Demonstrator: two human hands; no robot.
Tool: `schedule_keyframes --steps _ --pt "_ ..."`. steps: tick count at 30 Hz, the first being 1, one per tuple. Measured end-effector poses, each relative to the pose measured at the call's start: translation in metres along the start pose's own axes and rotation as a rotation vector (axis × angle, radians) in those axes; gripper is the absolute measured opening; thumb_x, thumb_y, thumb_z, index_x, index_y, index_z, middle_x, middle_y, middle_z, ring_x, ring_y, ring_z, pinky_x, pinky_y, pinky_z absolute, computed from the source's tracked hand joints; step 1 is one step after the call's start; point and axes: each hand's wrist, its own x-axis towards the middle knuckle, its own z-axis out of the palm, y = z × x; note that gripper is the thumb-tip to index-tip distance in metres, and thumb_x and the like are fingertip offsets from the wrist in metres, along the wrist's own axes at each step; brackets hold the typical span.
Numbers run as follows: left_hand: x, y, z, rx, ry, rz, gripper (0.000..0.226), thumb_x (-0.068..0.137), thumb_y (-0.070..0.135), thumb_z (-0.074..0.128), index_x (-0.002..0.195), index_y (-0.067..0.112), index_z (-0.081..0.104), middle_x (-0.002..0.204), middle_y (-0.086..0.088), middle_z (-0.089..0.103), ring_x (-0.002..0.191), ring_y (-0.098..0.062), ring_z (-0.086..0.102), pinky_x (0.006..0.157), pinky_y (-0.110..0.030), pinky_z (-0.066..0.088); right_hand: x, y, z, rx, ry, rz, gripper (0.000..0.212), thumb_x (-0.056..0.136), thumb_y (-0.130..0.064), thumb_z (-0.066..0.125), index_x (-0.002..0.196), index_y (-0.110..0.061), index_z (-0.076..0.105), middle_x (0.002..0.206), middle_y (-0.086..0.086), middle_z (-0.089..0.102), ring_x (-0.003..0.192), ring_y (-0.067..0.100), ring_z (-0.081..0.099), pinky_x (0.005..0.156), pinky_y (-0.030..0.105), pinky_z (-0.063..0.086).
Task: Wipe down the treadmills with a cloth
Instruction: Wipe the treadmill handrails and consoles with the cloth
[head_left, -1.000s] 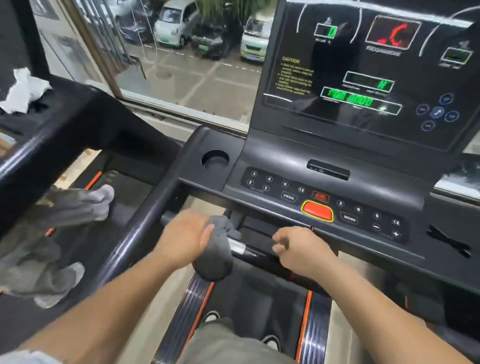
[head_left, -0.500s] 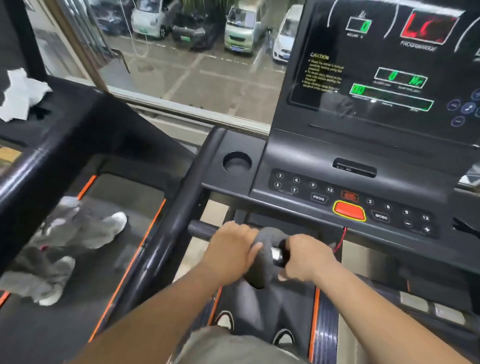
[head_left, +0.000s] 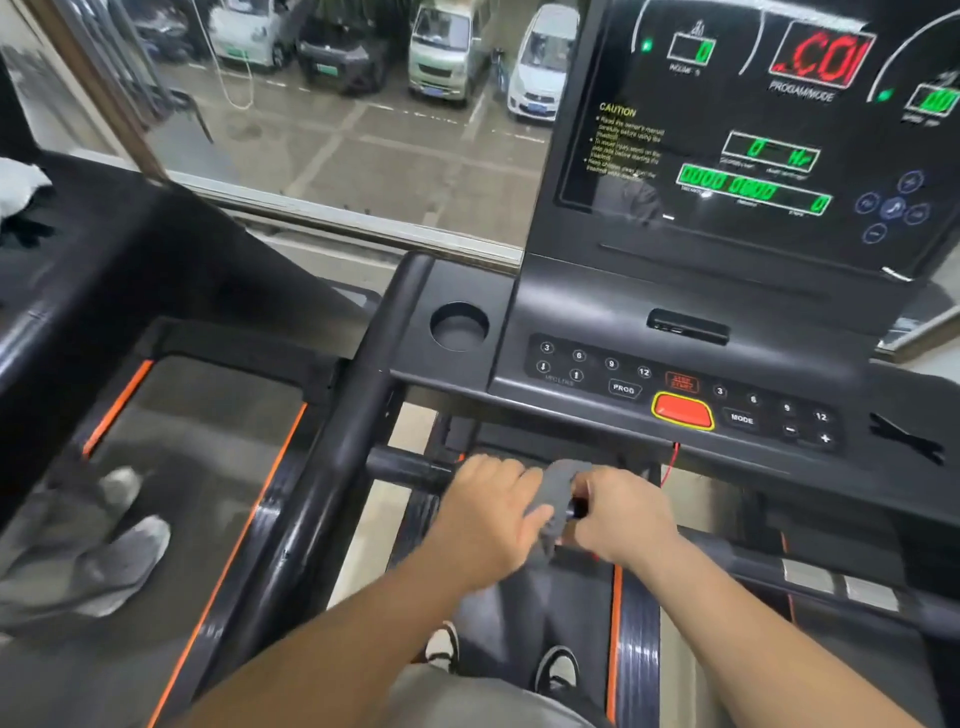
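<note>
Grey cloth (head_left: 558, 491) wrapped over front bar (head_left: 410, 467) of treadmill (head_left: 597, 306), below red button (head_left: 681, 410); left hand (head_left: 488, 514) fingers curled together round cloth and bar; right hand (head_left: 623, 519) fingers curled round bar, touching cloth; blurred grey rags (head_left: 104, 551) on neighbouring belt.

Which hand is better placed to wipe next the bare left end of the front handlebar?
Left, probably. The left hand holds the grey cloth on the handlebar, directly beside its bare left end. The right hand grips the bar on the cloth's other side.
</note>
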Motion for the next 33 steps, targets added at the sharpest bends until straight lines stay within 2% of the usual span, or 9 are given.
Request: schedule_keyframes --steps 3,6,9,11,17,22,27,31,33 --pt "-0.003 -0.036 -0.015 0.114 -0.056 0.001 0.034 0.097 0.046 0.042 0.097 0.02 0.063 0.084 -0.003 0.063 0.077 -0.029 0.061 0.073 -0.042 0.05 -0.01 0.004 0.006 0.039 0.003 -0.048 0.045 0.08 -0.055 0.075 0.12 -0.036 0.067 0.116 -0.011 0.064 0.121 0.017 0.059 0.086 0.03 0.05" --pt "-0.002 -0.059 -0.03 0.168 -0.08 -0.202 0.039 0.096 0.045 0.036 0.083 0.02 0.063 0.077 -0.005 0.065 0.071 -0.03 0.063 0.068 -0.04 0.05 -0.026 0.026 0.013 0.291 0.063 -0.076 0.068 0.084 -0.05 0.078 0.145 -0.028 0.055 0.139 -0.011 0.058 0.134 0.013 0.05 0.108 0.029 0.043" --pt "0.008 -0.04 -0.03 0.242 -0.1 -0.388 0.036 0.089 0.041 0.043 0.072 0.017 0.063 0.068 -0.008 0.065 0.063 -0.033 0.061 0.066 -0.039 0.047 -0.038 0.064 0.011 0.251 0.114 -0.001 0.062 0.081 -0.041 0.08 0.138 -0.027 0.061 0.132 -0.011 0.059 0.128 0.014 0.052 0.103 0.028 0.045" --pt "0.022 -0.007 -0.019 0.272 -0.173 -0.392 0.038 0.092 0.043 0.038 0.078 0.02 0.064 0.072 -0.006 0.067 0.067 -0.031 0.064 0.071 -0.039 0.045 -0.044 0.086 0.006 0.179 0.042 0.06 0.052 0.078 -0.038 0.077 0.128 -0.031 0.066 0.12 -0.01 0.059 0.12 0.017 0.056 0.093 0.031 0.05" --pt "0.055 0.109 0.024 0.09 -0.157 -0.16 0.035 0.094 0.053 0.044 0.08 0.024 0.058 0.076 -0.005 0.065 0.069 -0.032 0.064 0.067 -0.04 0.044 -0.044 0.122 0.004 0.045 -0.009 0.04 0.037 0.082 -0.043 0.073 0.117 -0.031 0.068 0.112 -0.006 0.06 0.113 0.021 0.06 0.082 0.031 0.05" --pt "0.049 0.074 0.022 0.028 -0.123 -0.009 0.043 0.103 0.058 0.031 0.091 0.026 0.057 0.082 -0.001 0.064 0.079 -0.029 0.065 0.071 -0.041 0.051 -0.034 0.133 -0.003 0.024 -0.001 0.008 0.025 0.081 -0.046 0.071 0.1 -0.032 0.064 0.104 -0.011 0.059 0.11 0.017 0.061 0.076 0.028 0.048" --pt "0.024 0.005 -0.003 0.202 -0.137 -0.35 0.052 0.099 0.051 0.028 0.085 0.019 0.067 0.079 -0.006 0.07 0.077 -0.035 0.067 0.071 -0.04 0.05 -0.027 0.137 -0.007 0.011 -0.031 -0.064 0.027 0.074 -0.048 0.07 0.09 -0.028 0.059 0.092 -0.01 0.055 0.096 0.019 0.061 0.067 0.028 0.04" --pt "0.03 0.026 -0.006 0.276 -0.087 -0.572 0.039 0.095 0.04 0.038 0.075 0.019 0.065 0.068 -0.007 0.066 0.069 -0.035 0.063 0.079 -0.045 0.046 -0.022 0.139 -0.008 0.041 -0.061 -0.059 0.028 0.071 -0.044 0.073 0.087 -0.027 0.058 0.094 -0.011 0.059 0.09 0.017 0.058 0.067 0.027 0.042" --pt "0.037 0.071 0.011 0.243 -0.029 -0.475 0.019 0.092 0.026 0.055 0.075 0.022 0.061 0.067 -0.005 0.06 0.066 -0.032 0.057 0.076 -0.044 0.045 -0.02 0.14 -0.008 0.068 -0.058 -0.048 0.027 0.07 -0.042 0.073 0.087 -0.027 0.059 0.094 -0.011 0.059 0.089 0.017 0.059 0.07 0.028 0.048"
